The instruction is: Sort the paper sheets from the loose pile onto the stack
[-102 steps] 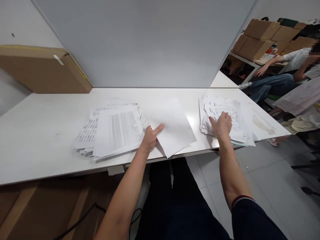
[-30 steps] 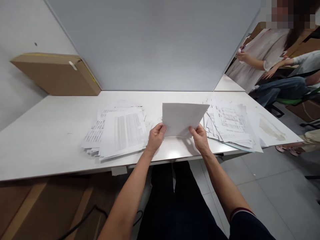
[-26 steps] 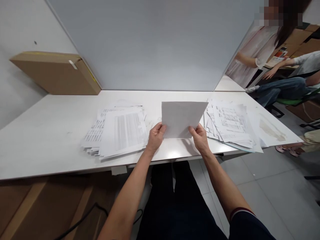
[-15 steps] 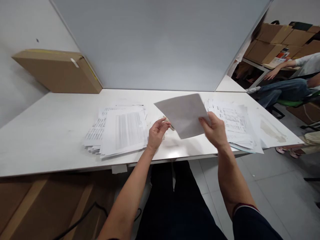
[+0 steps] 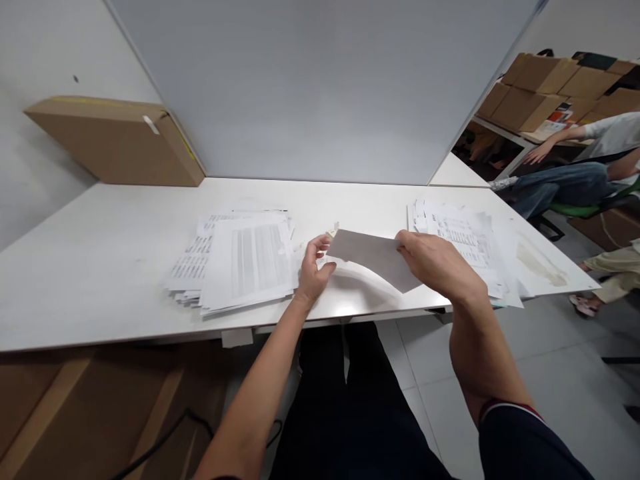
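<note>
My right hand [image 5: 430,263] pinches a sheet of paper [image 5: 377,257] by its right end. The sheet is tilted above the table, its grey, shaded face toward me and its lower edge curved. At its left corner is my left hand [image 5: 315,270], thumb and fingers apart; whether a fingertip touches the paper I cannot tell. Just beyond those fingers a small pale object [image 5: 334,229] shows in part, its kind unclear. To the left lies a stack of printed papers [image 5: 250,267], and another stack of papers [image 5: 460,240] lies on the right, partly behind my right hand.
The white table [image 5: 100,267] backs onto a grey panel [image 5: 320,93]. A flat cardboard box [image 5: 120,143] leans at the back left. Off to the right, a seated person [image 5: 565,180] is beside stacked cartons [image 5: 535,100]. A dark cable [image 5: 155,447] hangs below the table.
The sheet has come down and tipped flatter, its left corner now by my left hand. My right hand has turned over its end. My left fingers have spread apart.
</note>
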The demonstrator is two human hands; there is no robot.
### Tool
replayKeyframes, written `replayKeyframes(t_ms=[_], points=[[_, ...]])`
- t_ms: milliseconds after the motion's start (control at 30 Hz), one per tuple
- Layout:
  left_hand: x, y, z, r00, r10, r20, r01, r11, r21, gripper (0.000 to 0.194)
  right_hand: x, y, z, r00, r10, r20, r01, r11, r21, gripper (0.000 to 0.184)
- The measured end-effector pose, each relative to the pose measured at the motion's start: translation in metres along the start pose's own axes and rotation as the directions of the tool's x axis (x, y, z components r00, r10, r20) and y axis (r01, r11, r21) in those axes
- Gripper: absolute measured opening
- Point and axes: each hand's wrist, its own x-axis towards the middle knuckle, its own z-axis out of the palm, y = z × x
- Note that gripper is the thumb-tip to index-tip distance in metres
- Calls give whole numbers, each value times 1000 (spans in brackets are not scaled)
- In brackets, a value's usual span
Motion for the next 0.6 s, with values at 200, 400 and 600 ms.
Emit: replayKeyframes(t_ms=[200, 400, 600], points=[[-1, 0, 4, 974, -127, 186, 124, 992, 28, 29, 7, -5, 8, 995, -19, 102, 25, 998, -59, 14], [-1, -3, 4, 953, -204, 225, 198, 979, 50, 29, 9, -10, 6, 990, 7, 139, 9, 993, -116, 12], [0, -5, 4, 971, -146, 191, 132, 988, 82, 23, 10, -1, 9, 997, 45, 56, -44, 999, -4, 16]])
